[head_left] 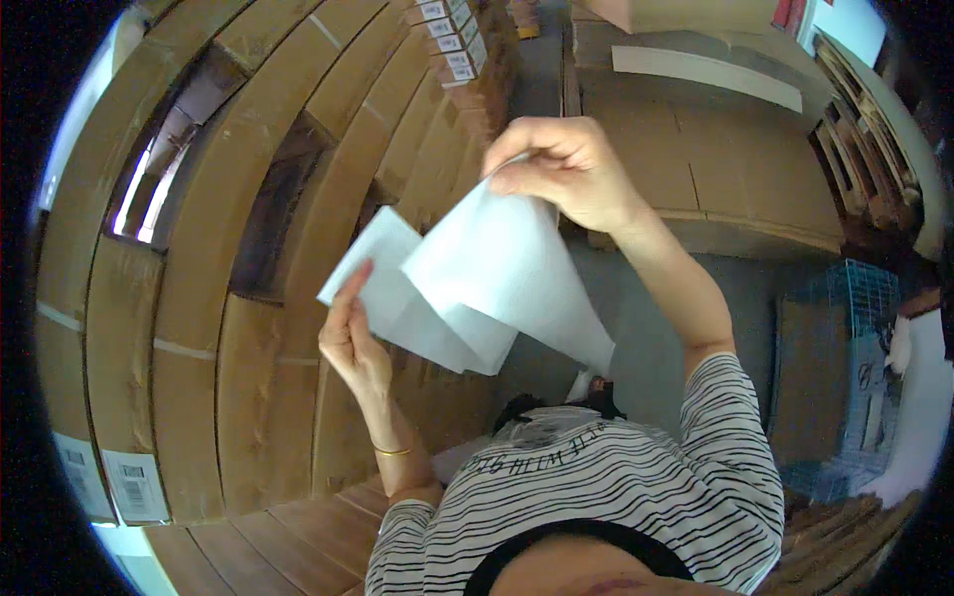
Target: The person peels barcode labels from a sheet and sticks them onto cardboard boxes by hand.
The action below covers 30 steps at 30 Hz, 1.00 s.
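My right hand [576, 179] is raised in front of me and pinches the upper corner of a thin white sheet [507, 263], paper or cloth. The sheet hangs down in loose folds toward my chest. Lower and to the left, my left hand [355, 338] holds the left part of the white material by its edge, thumb and fingers pressed on it. The two parts overlap in the middle, and I cannot tell whether they are one folded sheet or two. Some of my left fingers are hidden behind it.
Stacked brown cartons [189, 328] form a wall close on my left, with dark gaps between some. Ahead right stands a large cardboard stack [745, 164]. A blue wire cage [855, 368] is at the right, with wooden pallets [865, 139] beyond. Grey floor [651, 308] lies between.
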Available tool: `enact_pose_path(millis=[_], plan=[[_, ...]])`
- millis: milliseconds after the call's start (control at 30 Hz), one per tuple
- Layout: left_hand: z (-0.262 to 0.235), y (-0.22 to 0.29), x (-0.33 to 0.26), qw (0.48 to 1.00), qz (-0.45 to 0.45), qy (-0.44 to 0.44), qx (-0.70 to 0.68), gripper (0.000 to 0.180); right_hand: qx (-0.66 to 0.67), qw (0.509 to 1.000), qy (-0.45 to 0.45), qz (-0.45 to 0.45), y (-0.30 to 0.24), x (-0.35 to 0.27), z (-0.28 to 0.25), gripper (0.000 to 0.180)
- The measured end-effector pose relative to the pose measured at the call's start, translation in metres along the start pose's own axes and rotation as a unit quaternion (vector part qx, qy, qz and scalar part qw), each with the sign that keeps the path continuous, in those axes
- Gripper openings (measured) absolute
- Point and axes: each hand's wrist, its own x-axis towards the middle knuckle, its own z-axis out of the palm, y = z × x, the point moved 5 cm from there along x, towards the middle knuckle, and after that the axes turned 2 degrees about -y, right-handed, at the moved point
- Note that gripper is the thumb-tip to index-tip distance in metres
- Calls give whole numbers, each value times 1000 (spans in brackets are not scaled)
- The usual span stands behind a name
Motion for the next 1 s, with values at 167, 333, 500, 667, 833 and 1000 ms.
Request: enact_pose_path(millis=[167, 333, 500, 667, 833, 1000], plan=[[57, -53, 2, 940, -98, -100, -310, 55, 44, 999, -8, 22, 51, 25, -23, 12], [108, -99, 7, 942, -90, -203, -251, 56, 40, 998, 25, 28, 89, 47, -49, 12], [142, -122, 52, 975, -79, -206, -41, 24, -89, 995, -41, 3, 120, 94, -51, 12], [146, -118, 125, 982, 3, -190, -8, 6, -55, 998, -24, -17, 135, 144, -66, 11], [129, -103, 167, 995, -16, -88, -46, 22, 81, 962, -219, -138, 123, 177, -80, 53], [109, -85, 195, 999, 41, 20, 10, 18, -54, 985, -164, -9, 154, 194, -78, 57]])
